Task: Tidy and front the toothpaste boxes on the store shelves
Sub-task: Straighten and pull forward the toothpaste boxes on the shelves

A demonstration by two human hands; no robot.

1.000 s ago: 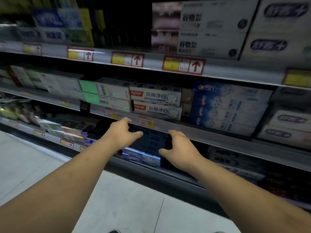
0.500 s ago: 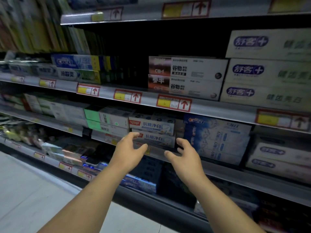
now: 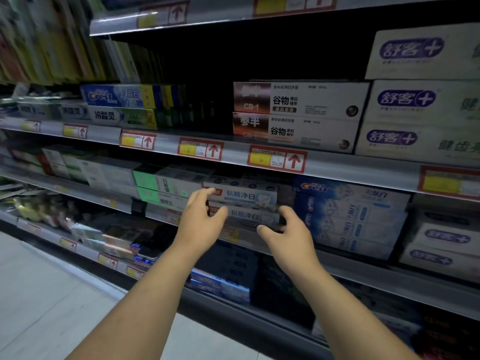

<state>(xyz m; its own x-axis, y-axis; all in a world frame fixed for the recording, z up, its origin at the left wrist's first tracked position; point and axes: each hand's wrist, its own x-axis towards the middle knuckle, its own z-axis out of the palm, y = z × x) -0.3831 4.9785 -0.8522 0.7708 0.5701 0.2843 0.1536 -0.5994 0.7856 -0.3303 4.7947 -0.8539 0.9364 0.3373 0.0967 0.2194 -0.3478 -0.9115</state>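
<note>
Two stacked white toothpaste boxes with red logos and blue Chinese lettering (image 3: 246, 203) lie at the front of the middle shelf (image 3: 337, 258). My left hand (image 3: 201, 219) is at the left end of the stack, fingers spread, touching or nearly touching the boxes. My right hand (image 3: 288, 229) is at the right end of the lower box, fingers curled against it. Neither hand clearly grips a box. Blue Crest boxes (image 3: 348, 216) stand right of the stack; green-and-white boxes (image 3: 163, 188) stand to its left.
The shelf above (image 3: 233, 149) carries brown-and-white boxes (image 3: 298, 113), white boxes with purple logos (image 3: 420, 110) and Crest boxes (image 3: 117, 96). Red-framed price tags (image 3: 276, 158) line the shelf edges. Lower shelves hold dark and blue boxes (image 3: 223, 284). Pale floor tiles (image 3: 52, 307) lie at the lower left.
Both hands have risen from the lower shelf to the middle shelf and now bracket the white stack. The view has tilted upward and moved closer.
</note>
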